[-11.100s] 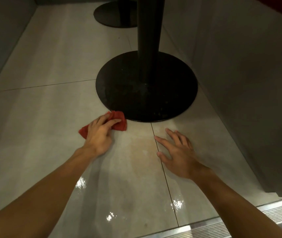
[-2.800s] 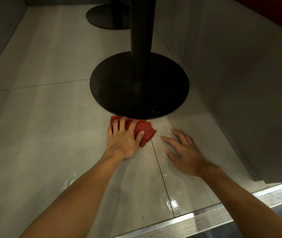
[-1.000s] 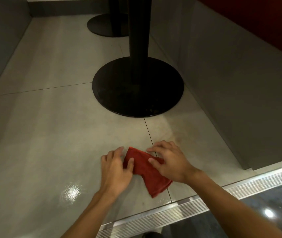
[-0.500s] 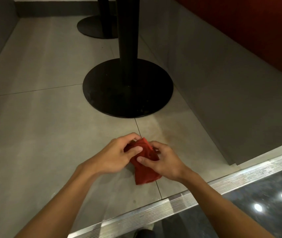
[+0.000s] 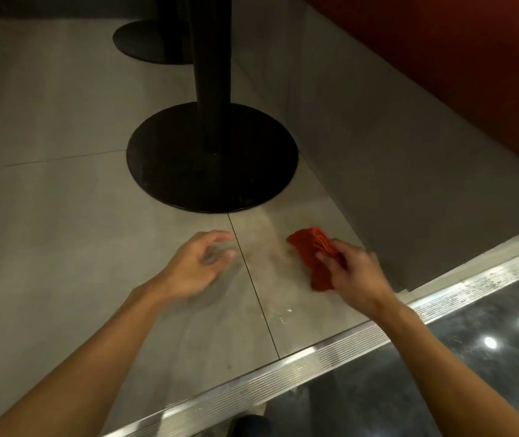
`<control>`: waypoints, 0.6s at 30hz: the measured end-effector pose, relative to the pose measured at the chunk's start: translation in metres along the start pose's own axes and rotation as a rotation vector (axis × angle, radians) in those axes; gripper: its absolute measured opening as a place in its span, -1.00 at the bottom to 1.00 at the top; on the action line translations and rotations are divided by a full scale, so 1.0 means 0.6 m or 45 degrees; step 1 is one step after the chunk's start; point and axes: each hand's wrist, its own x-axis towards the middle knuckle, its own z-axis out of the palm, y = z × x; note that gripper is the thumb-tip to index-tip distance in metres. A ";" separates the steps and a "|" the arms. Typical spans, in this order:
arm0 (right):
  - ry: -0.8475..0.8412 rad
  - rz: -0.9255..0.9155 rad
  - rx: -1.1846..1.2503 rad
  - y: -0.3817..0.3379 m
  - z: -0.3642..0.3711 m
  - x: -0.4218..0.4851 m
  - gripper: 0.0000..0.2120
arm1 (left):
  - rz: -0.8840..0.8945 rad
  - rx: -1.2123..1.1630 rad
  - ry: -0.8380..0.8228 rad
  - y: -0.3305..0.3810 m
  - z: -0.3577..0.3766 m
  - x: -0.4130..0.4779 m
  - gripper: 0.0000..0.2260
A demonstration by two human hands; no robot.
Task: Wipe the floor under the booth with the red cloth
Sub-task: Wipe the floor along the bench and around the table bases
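My right hand (image 5: pixel 351 272) pinches the folded red cloth (image 5: pixel 315 257) btwn thumb & fingers, just above the floor (image 5: pixel 62 231) near the table base (image 5: pixel 212 159). Left hand (image 5: pixel 195 266) loosely curled, holding nothing.

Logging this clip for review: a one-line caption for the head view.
The right hand holds the folded red cloth over the tiled floor near the black table base; left hand empty.

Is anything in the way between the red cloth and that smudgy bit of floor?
Nothing visible. The right hand grips the red cloth just beside the smudged floor patch; the black table base sits farther back.
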 end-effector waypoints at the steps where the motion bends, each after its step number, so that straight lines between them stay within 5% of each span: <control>1: 0.090 -0.032 -0.137 0.014 -0.009 0.000 -0.87 | -0.030 0.176 0.028 -0.026 -0.005 -0.002 -0.71; 5: 0.362 0.028 -0.550 0.075 -0.004 -0.008 -0.56 | -0.081 0.623 0.082 -0.080 -0.010 -0.014 -0.66; 11: -0.029 0.177 -0.792 0.128 0.058 -0.062 -0.47 | -0.064 0.749 0.080 -0.102 0.009 -0.027 -0.56; 15: -0.139 0.287 -0.699 0.111 0.062 -0.078 -0.20 | -0.077 0.750 0.054 -0.114 0.016 -0.027 -0.51; 18: 0.006 0.450 -0.473 0.097 0.066 -0.068 -0.16 | -0.094 0.738 0.061 -0.114 0.018 -0.029 -0.52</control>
